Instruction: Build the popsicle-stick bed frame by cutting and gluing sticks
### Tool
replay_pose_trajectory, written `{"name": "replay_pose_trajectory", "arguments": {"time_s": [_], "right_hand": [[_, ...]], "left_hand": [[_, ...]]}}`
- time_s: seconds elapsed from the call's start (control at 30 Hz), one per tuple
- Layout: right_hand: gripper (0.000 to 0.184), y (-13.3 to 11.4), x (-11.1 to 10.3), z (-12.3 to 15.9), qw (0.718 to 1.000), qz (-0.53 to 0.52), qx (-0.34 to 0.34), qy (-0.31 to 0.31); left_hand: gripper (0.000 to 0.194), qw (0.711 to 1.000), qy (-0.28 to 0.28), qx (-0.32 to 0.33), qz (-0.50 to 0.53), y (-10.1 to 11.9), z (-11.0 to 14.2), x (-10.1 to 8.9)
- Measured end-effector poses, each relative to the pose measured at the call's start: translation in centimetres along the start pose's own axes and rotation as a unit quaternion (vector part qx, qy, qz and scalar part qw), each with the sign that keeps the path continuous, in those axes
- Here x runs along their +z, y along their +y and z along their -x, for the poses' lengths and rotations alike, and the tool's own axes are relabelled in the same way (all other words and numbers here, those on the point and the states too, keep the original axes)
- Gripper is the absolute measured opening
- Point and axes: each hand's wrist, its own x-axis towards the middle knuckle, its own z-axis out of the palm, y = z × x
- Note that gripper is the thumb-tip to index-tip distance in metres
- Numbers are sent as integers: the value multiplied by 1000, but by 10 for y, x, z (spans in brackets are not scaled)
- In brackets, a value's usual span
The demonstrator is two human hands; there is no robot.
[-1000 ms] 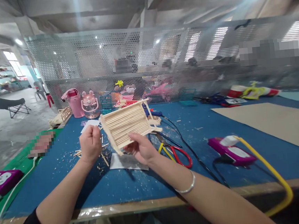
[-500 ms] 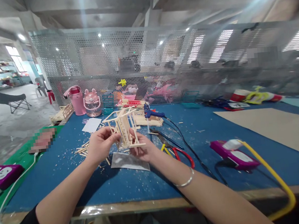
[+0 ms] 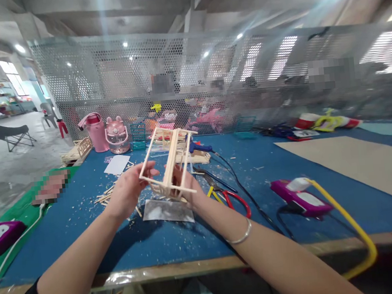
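A small model frame built of pale wooden sticks (image 3: 173, 160) is held up above the table, tilted so its long side faces me. My left hand (image 3: 128, 189) has its fingers closed about the frame's lower left corner. Behind the frame's lower right part, my right hand (image 3: 190, 188) grips it, its fingers mostly hidden by the sticks. Below both hands lies a grey-white printed paper strip (image 3: 167, 211). Loose wooden sticks (image 3: 106, 196) and crumbs are scattered left of my left hand. A blue glue gun (image 3: 199, 147) stands just beyond my right hand.
Red-handled pliers (image 3: 237, 203) lie right of my right wrist, near a black cable. Further right is a purple power strip (image 3: 303, 197) with a yellow cord. Pink bottles (image 3: 97, 133) stand at the back left before a perforated metal screen (image 3: 107, 72). Brown cardboard (image 3: 348, 161) covers the right side.
The stick frame has been turned and tipped, so its long open side now shows. Both hands have shifted their hold around it. The whole view has swung slightly.
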Motion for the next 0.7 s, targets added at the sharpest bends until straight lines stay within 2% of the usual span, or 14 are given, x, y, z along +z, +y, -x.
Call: {"name": "replay_pose_trajectory", "arguments": {"time_s": [0.07, 0.13, 0.23, 0.33, 0.43, 0.53, 0.6, 0.7], "right_hand": [[28, 2, 1, -5, 999, -3, -10, 31], [30, 5, 1, -8, 998, 1, -21, 52], [37, 6, -1, -11, 997, 2, -50, 62], [42, 4, -1, -10, 996, -26, -63, 52], [39, 4, 1, -8, 997, -62, 21, 27], [32, 7, 2, -8, 984, -89, 155, 11], [29, 8, 3, -8, 969, -99, 225, 5], [27, 5, 5, -7, 957, -104, 269, 5]], "left_hand": [[45, 999, 0, -8, -49, -3, 1, 0], [39, 996, 28, -19, -78, -7, 0, 1], [44, 993, 51, -28, -105, -10, -1, 0], [50, 981, 71, 11, -179, -7, 0, -1], [54, 977, 79, 44, -192, -7, 1, -2], [57, 991, 88, 27, -94, -15, -2, -1], [58, 994, 91, 13, -63, -18, -4, -1], [56, 985, 87, 35, -148, -15, 0, 1]]}}
